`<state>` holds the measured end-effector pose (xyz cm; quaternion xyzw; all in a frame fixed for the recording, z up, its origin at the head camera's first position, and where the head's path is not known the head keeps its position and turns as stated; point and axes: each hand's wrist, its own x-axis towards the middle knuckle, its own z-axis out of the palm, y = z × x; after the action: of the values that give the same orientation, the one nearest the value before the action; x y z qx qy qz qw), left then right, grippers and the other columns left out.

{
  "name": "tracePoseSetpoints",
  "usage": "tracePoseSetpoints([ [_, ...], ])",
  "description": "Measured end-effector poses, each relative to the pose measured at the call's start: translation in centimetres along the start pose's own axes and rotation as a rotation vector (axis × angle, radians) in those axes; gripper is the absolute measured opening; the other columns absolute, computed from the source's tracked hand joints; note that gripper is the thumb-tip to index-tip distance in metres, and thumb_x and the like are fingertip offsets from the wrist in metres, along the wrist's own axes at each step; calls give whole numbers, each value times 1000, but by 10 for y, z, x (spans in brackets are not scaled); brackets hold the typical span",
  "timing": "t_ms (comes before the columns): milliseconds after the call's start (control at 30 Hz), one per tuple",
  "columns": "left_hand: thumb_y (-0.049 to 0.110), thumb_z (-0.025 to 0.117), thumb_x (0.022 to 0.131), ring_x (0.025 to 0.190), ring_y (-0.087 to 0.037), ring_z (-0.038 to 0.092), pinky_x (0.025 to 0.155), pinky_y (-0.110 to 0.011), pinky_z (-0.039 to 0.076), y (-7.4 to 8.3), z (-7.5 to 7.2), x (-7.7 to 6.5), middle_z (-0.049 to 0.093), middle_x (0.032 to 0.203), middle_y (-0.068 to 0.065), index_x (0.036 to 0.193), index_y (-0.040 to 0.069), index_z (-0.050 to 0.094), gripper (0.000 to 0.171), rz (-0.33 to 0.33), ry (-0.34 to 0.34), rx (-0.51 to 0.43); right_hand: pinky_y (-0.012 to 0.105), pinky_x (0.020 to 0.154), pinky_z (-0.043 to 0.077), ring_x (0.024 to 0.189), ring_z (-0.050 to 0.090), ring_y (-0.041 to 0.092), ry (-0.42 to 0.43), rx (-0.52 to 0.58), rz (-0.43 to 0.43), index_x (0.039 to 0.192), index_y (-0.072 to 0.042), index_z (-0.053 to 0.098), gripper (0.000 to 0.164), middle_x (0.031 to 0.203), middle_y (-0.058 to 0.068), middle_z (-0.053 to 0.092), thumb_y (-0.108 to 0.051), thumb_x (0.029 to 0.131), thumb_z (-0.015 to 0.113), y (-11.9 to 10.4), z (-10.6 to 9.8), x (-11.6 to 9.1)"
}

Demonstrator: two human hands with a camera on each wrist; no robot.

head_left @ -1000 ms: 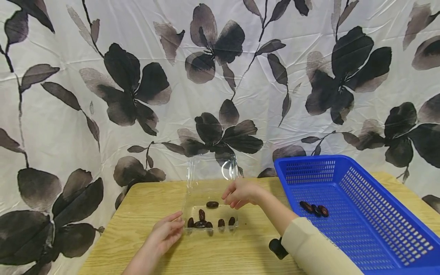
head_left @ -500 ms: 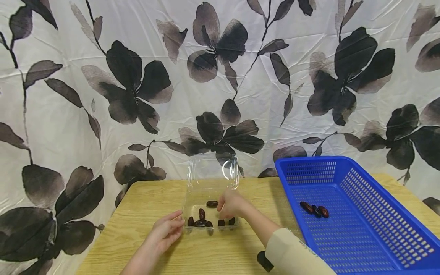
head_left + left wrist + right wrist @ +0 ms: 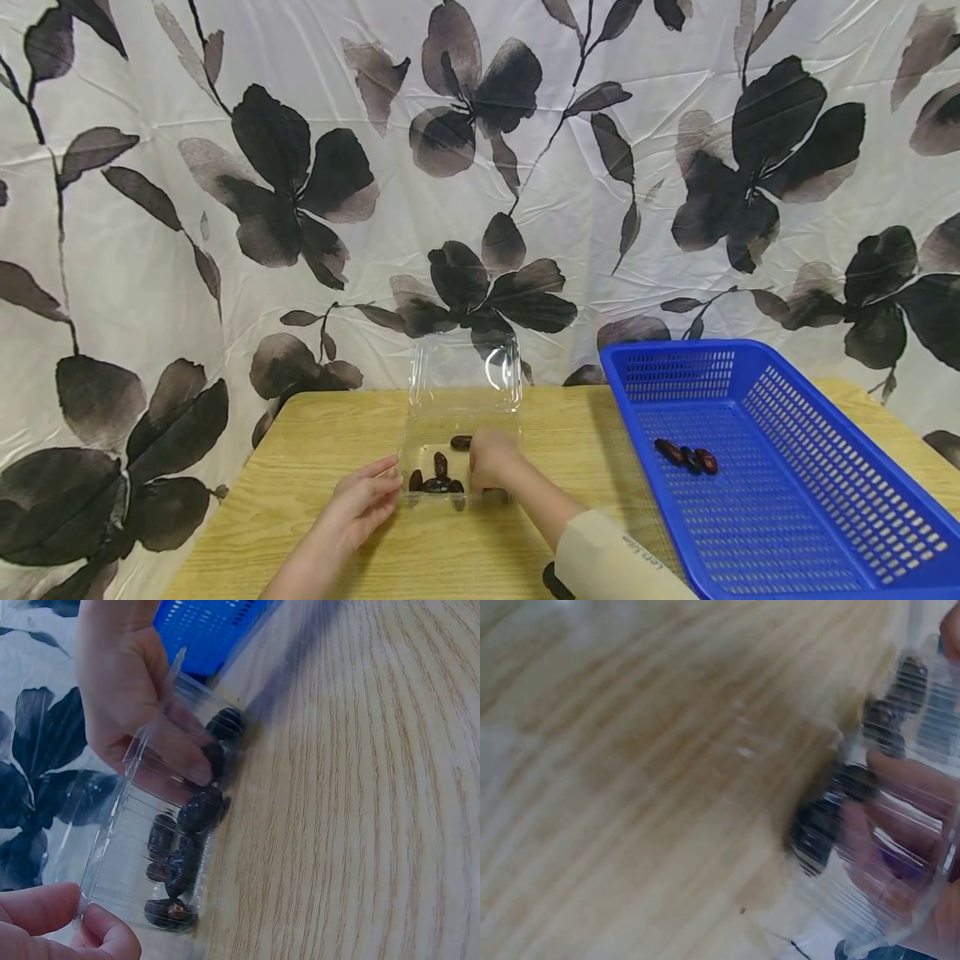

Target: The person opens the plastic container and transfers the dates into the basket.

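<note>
A clear plastic clamshell box (image 3: 427,417) stands on the table with its lid raised at the back. Several dark brown dates (image 3: 437,484) lie inside it, mostly along the front wall. My left hand (image 3: 360,500) pinches the box's left rim between thumb and finger. Reaching into the box's right half, my right hand (image 3: 495,461) has its thumb and fingertips around a date (image 3: 855,782), seen through the plastic. Another date (image 3: 225,724) lies just beside those fingers in the left wrist view. In the head view the right hand covers part of the box.
To the right stands a blue perforated plastic basket (image 3: 750,508) with 3 dates (image 3: 688,457) on its floor. A floral cloth (image 3: 337,83) hangs behind the wooden table (image 3: 285,467). A black object (image 3: 557,581) shows below the right sleeve.
My right hand has come down and left from above the box to the dates at its front right. The left hand stays at the rim.
</note>
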<state>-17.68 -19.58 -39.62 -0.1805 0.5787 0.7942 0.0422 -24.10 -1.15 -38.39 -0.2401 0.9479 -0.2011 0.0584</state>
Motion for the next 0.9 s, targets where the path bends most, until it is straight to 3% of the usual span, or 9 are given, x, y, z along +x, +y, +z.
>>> tracePoseSetpoints([
  [100, -11, 51, 88, 84, -12, 48, 72, -19, 45, 1, 0, 0, 43, 110, -11, 140, -11, 27, 57, 0, -7, 5, 22, 50, 46, 50, 48, 9, 12, 23, -15, 51, -5, 66, 18, 50, -2, 59, 8, 59, 75, 0, 1, -1],
  [200, -11, 51, 88, 85, -12, 48, 72, -19, 44, 1, 0, 1, 44, 109, -11, 140, -11, 26, 58, 1, -13, 8, 26, 60, 51, 63, 59, 13, 15, 81, -19, 65, -4, 73, 13, 66, 2, 68, 8, 60, 76, 1, 2, -1],
  [300, -11, 52, 88, 85, -13, 49, 71, -19, 45, 1, 0, 1, 45, 106, -10, 140, -12, 27, 58, 2, -9, 8, 26, 61, 51, 63, 59, 15, 3, 201, 5, 73, -2, 73, 14, 75, 4, 69, 8, 63, 75, 2, 1, 0],
  [467, -12, 51, 88, 85, -12, 48, 70, -19, 44, 0, 0, 2, 43, 108, -12, 139, -12, 27, 57, 3, -6, 6, 26, 51, 47, 49, 49, 13, -40, 536, 104, 80, 2, 68, 13, 79, 8, 64, 10, 70, 71, 1, -9, 0],
  [600, -12, 50, 88, 84, -11, 48, 70, -19, 44, -1, 0, 2, 42, 112, -13, 140, -12, 27, 57, 2, -6, 7, 33, 59, 54, 55, 51, 13, -60, 724, 154, 86, 7, 66, 13, 78, 8, 62, 11, 74, 68, 0, -22, 3],
  [700, -12, 50, 88, 84, -11, 47, 70, -19, 44, -1, 0, 2, 39, 117, -15, 140, -12, 26, 57, 4, -8, 9, 37, 65, 55, 58, 52, 14, -63, 778, 160, 92, 10, 65, 17, 76, 7, 61, 11, 75, 68, 0, -34, 4],
  [900, -11, 51, 88, 85, -11, 48, 72, -19, 44, -1, 0, 2, 38, 118, -15, 140, -10, 27, 58, -3, -9, 9, 33, 63, 55, 58, 52, 14, -78, 828, 154, 94, 7, 67, 15, 72, 4, 60, 8, 78, 66, 1, -58, 3],
])
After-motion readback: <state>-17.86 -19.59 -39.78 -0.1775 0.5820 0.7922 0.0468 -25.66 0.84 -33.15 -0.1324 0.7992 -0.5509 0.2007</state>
